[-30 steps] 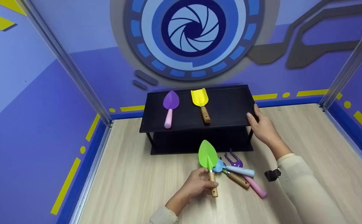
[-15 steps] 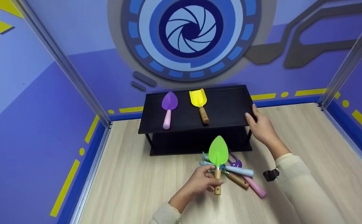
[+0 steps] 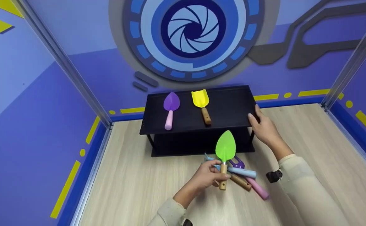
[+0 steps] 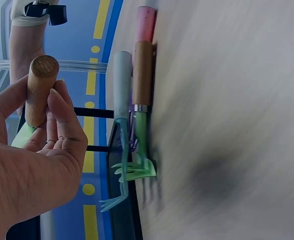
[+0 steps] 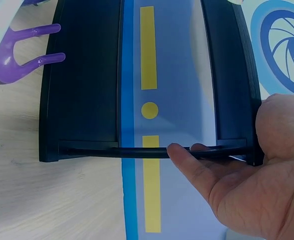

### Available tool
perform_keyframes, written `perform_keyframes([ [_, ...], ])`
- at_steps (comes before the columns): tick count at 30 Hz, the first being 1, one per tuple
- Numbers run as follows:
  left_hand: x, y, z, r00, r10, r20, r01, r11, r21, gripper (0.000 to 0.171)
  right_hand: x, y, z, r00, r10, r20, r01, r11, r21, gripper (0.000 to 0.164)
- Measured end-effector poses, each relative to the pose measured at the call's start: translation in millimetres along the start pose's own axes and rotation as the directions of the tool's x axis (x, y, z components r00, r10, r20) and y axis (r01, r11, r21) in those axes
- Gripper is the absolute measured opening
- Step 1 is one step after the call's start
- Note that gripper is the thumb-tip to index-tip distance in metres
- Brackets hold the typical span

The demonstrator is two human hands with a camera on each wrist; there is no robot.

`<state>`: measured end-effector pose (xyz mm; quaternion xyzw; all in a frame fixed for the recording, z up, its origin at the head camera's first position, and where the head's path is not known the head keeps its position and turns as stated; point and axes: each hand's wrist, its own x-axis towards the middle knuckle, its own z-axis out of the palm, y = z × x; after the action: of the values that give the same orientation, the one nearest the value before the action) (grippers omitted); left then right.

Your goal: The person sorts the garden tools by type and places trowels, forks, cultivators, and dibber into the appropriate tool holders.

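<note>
My left hand (image 3: 203, 175) pinches the wooden handle of a green trowel (image 3: 226, 146) between thumb and fingers, blade pointing up and away. The trowel is held above the floor, over a pile of garden tools. My right hand (image 3: 266, 128) grips the right end of a black two-tier shelf (image 3: 233, 106), thumb on top; the right wrist view shows fingers around its end post. On the top tier lie a purple trowel (image 3: 171, 102) with a pink handle and a yellow hand shovel (image 3: 200, 98) with a wooden handle.
Below the trowel lie a light blue hand rake (image 4: 120, 95), a green hand rake (image 4: 140, 125) with a wooden handle, and a purple fork (image 3: 238, 164) with a pink handle (image 3: 258, 189). A patterned back wall (image 3: 107, 78) stands behind the shelf, with side walls left and right.
My left hand has carried the green trowel to the right and slightly forward, in front of the shelf's right half. The right hand has stayed on the shelf.
</note>
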<state>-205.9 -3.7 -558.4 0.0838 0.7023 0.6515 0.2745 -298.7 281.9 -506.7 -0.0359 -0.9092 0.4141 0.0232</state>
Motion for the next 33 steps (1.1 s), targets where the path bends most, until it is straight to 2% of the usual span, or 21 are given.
perform_keyframes([
  [12,18.7,17.1,6.4,0.999,0.042,0.021,-0.042,0.999,-0.012,0.032,1.1,-0.9,-1.4,1.000,0.006,-0.006,-0.006,1.000,0.003,0.079],
  [23,38.5,33.4,6.3,0.998,0.047,0.037,-0.042,0.992,-0.117,0.035,0.5,-1.9,1.1,1.000,0.000,-0.022,0.000,1.000,-0.007,0.077],
  [28,43.6,40.5,6.9,0.998,0.059,0.037,-0.055,0.991,-0.124,0.039,0.0,-1.7,1.3,1.000,-0.013,-0.027,0.013,1.000,-0.002,0.076],
  [33,48.3,49.5,9.5,0.998,0.056,0.024,-0.052,0.988,-0.147,0.034,0.1,-0.7,1.7,0.999,-0.018,-0.027,0.018,1.000,-0.002,0.075],
])
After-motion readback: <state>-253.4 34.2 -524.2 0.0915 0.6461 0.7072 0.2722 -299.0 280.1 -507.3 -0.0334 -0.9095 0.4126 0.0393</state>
